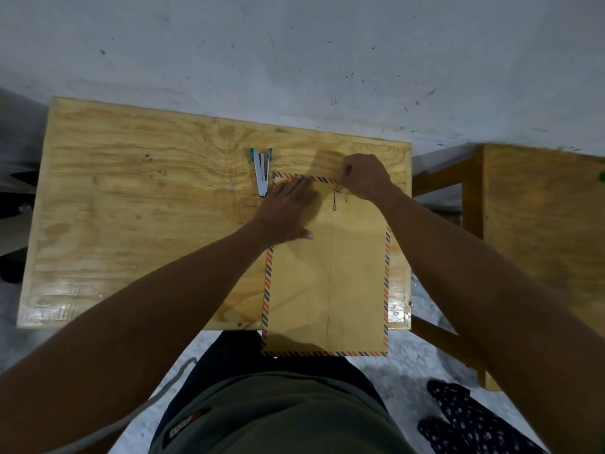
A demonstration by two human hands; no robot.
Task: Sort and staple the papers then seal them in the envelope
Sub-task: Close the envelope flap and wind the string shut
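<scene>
Pressing flat with my left hand (pixel 284 213), fingers (pixel 296 186) straight and together, on the upper left part of the tall brown paper envelope with the red-and-blue striped border (pixel 327 283). Fingertips reach its far striped edge, thumb lies out to the side on the paper. My right hand (pixel 366 176) sits at the envelope's top edge, around 1 o'clock from the left hand, fingers curled tight and pinching the thin dark closure string (pixel 340 191). That string runs down to the two small round metal fasteners (pixel 335 209) on the envelope's centre line, just beside the right hand at about 7 o'clock from it. Exactly how the string wraps is too small to tell.

Envelope lies lengthwise on the right half of the pale plywood table (pixel 147 208), with its near end hanging over the table's near edge above my lap. Flap end is at 12 o'clock, closed down. No loose papers visible.

White metal stapler with teal ends (pixel 262 172) rests on the table just beside the envelope's top left corner, at 11 o'clock from the left hand, not touching it.

Second wooden table (pixel 540 224) stands at 3 o'clock, apart from mine.
</scene>
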